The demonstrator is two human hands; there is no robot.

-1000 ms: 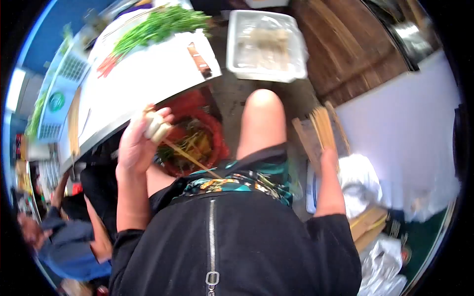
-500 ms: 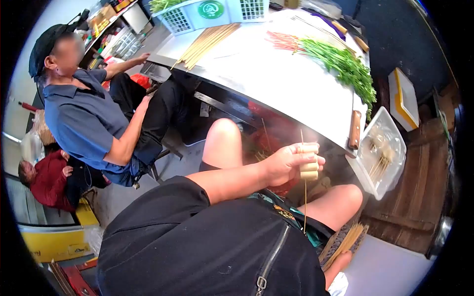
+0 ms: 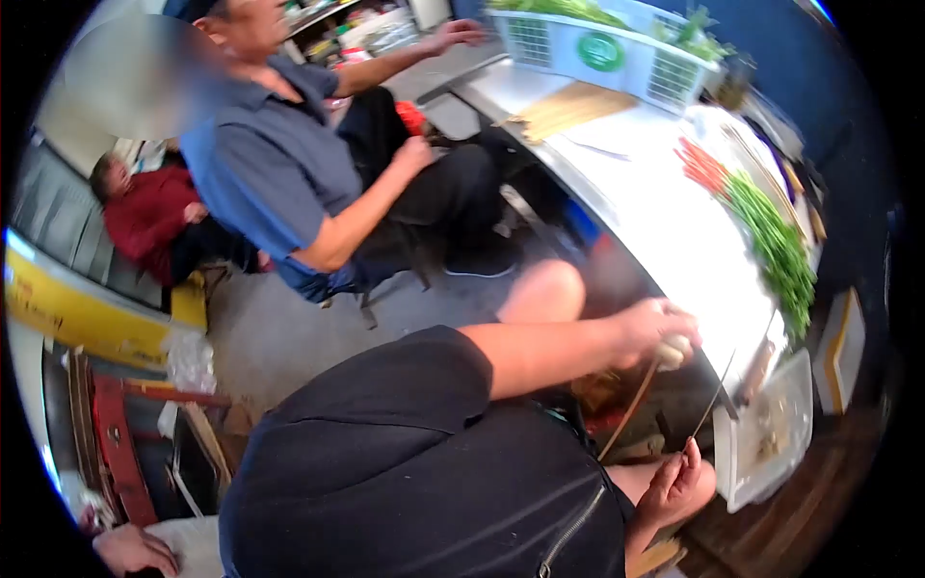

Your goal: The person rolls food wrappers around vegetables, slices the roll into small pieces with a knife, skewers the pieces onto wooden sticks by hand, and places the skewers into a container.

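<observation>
My left hand (image 3: pixel 655 330) is closed round pale rolled pieces (image 3: pixel 673 353) threaded on a wooden skewer (image 3: pixel 631 409), which slants down toward my lap. Below and to the right, my right hand (image 3: pixel 674 482) pinches the lower end of a second thin skewer (image 3: pixel 713 397). That skewer points up toward the table's edge, with nothing threaded on it that I can see. Both hands are between my body and the white table (image 3: pixel 646 231), slightly blurred.
On the table are green stalks with red ends (image 3: pixel 771 241), a bundle of skewers (image 3: pixel 573 108) and a blue-white basket (image 3: pixel 617 48). A knife (image 3: pixel 761 371) lies near the corner, beside a white tub (image 3: pixel 761 443). One person (image 3: pixel 279 164) sits left; another in red (image 3: pixel 154 217) sits behind.
The view has swung left. My right hand has come from the skewer bundle at the right to near my left hand, now with a single skewer. My left hand still holds the rolled pieces.
</observation>
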